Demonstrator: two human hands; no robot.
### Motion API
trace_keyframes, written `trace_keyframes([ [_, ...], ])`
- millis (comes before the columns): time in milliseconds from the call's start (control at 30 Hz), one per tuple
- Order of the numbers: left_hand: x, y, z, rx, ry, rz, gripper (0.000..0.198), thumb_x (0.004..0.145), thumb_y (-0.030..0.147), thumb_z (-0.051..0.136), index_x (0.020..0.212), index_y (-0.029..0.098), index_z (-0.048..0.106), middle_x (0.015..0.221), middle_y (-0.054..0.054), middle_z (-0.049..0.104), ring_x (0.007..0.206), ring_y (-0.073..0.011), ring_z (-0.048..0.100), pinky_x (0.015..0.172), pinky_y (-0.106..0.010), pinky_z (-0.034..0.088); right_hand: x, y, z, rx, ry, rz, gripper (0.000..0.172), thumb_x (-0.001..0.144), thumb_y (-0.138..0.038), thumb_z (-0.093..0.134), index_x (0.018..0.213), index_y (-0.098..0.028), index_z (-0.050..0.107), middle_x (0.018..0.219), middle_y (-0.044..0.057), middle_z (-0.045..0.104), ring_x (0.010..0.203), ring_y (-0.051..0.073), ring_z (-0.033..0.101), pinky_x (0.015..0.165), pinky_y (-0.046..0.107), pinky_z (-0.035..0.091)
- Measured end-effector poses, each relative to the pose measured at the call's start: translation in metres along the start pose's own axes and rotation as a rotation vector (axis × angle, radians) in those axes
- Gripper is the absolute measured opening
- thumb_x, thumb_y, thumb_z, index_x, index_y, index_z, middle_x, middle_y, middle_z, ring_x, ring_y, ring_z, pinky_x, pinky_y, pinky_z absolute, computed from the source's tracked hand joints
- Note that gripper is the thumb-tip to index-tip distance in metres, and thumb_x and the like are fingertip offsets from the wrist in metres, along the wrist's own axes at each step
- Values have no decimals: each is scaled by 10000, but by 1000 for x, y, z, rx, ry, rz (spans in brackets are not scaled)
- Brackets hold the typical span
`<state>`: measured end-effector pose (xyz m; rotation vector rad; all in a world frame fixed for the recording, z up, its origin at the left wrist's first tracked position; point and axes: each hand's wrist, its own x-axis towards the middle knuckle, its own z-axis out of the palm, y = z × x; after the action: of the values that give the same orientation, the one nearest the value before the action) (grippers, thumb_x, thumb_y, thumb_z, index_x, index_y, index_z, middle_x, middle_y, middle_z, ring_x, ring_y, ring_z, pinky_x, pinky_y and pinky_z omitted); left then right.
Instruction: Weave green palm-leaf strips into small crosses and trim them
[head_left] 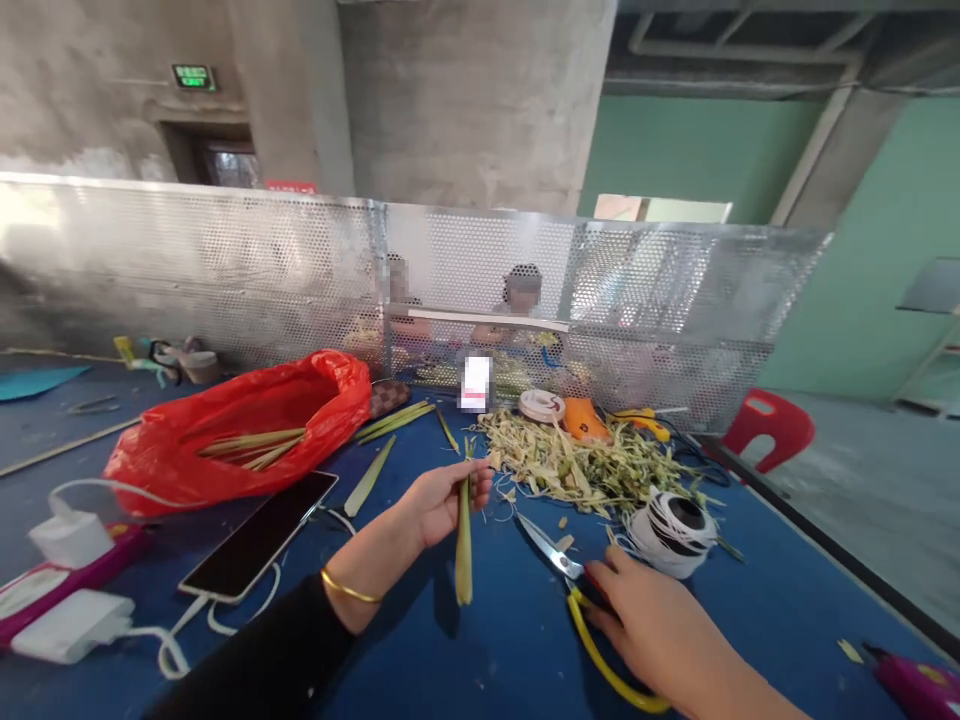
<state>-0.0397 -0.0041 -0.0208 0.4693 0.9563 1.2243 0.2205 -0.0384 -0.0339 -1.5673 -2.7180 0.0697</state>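
1. Near edge of blue-covered table (487, 660): R hand (660, 630) lies palm down, fingers spread over the handles of the yellow-handled steel scissors (571, 582). Blades are parted and point to the far left. Can't tell if the fingers actually clasp the handles.
2. Near right corner: magenta plastic tool (919, 685), well apart from R hand.
3. Just left of the scissors: L hand (442, 500), black sleeve, gold bangle on wrist, forearm coming in from near left. Thumb and fingers pinch the top of a long green leaf strip (464, 540), which hangs upright w/ its lower tip near the cloth, mid-table.
4. Left edge: black flat phone (259, 535) on a white cable, white charger blocks (71, 625) beside it.
5. Right of the scissors' blades: roll of white cord (671, 520), touching the heap of pale green leaf trimmings (585, 465) behind it.
6. Far left of L hand: crumpled red plastic bag (240, 420) w/ green strips inside; more strips loose btwn bag and heap.
7. Far edge: perforated metal screen (225, 260), ppl seated behind it.
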Motion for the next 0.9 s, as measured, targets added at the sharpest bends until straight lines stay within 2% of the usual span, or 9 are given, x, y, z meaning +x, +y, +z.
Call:
trace_keyframes([
  [100, -19, -7, 7, -123, -50, 60, 138, 863, 136, 504, 911, 100, 628, 845, -75, 678, 703, -132, 648, 735, -277, 528, 17, -19, -19, 75, 153, -83, 162, 830, -202, 497, 855, -192, 657, 878, 100, 627, 849, 265, 606, 673, 322, 422],
  [167, -27, -9, 13, -176, -102, 111, 183, 887, 156, 462, 943, 115, 632, 955, -88, 685, 791, -156, 660, 788, -299, 519, 34, -41, -29, 426, 225, -99, 202, 862, -335, 497, 924, -210, 642, 897, 74, 647, 841, 233, 605, 733, 325, 435],
  [200, -30, -9, 16, -187, -132, 134, 195, 891, 165, 456, 957, 121, 634, 1001, -93, 682, 837, -166, 659, 795, -295, 512, 43, -53, -30, 646, 214, -101, 247, 875, -389, 476, 913, -207, 639, 855, 59, 656, 819, 217, 609, 746, 319, 442],
  [300, -34, -10, 16, -164, -196, 171, 206, 886, 185, 466, 982, 136, 641, 1079, -99, 668, 954, -180, 632, 770, -269, 495, 60, -83, -20, 1251, -46, -26, 412, 840, -544, 479, 828, -159, 627, 699, 34, 633, 673, 195, 615, 657, 312, 472],
  [367, -33, -13, 12, -118, -199, 152, 213, 872, 222, 490, 995, 146, 645, 1098, -102, 661, 988, -187, 614, 745, -261, 484, 62, -94, -7, 1440, -88, 24, 380, 784, -535, 578, 851, -161, 605, 648, -7, 602, 554, 157, 588, 596, 293, 470],
  [500, -27, -17, 3, -1, -37, 165, 276, 759, 369, 633, 920, 148, 677, 892, -76, 680, 804, -167, 614, 678, -256, 460, 58, -94, 11, 1421, 6, 74, 368, 752, -531, 622, 754, -169, 558, 609, -34, 564, 466, 127, 549, 493, 249, 427],
  [600, -25, -17, -1, 32, 57, 208, 259, 642, 346, 731, 781, 132, 687, 692, -26, 629, 652, -130, 567, 656, -253, 445, 58, -88, 13, 1336, -18, 94, 385, 757, -550, 602, 750, -170, 543, 620, -29, 566, 444, 124, 529, 444, 236, 378],
  [767, -25, -13, -2, 49, 96, 189, 237, 591, 301, 752, 741, 123, 706, 666, -24, 628, 609, -123, 556, 628, -253, 433, 62, -82, 10, 1164, 50, -42, 373, 812, -490, 566, 644, -160, 527, 530, -42, 452, 495, 100, 430, 472, 217, 310],
  [900, -26, -15, 0, 125, 72, 190, 179, 613, 277, 733, 715, 133, 701, 613, 4, 601, 568, -104, 536, 580, -233, 412, 60, -80, 5, 1162, 35, -21, 333, 832, -452, 543, 661, -167, 530, 547, -24, 504, 506, 116, 467, 492, 226, 339],
])
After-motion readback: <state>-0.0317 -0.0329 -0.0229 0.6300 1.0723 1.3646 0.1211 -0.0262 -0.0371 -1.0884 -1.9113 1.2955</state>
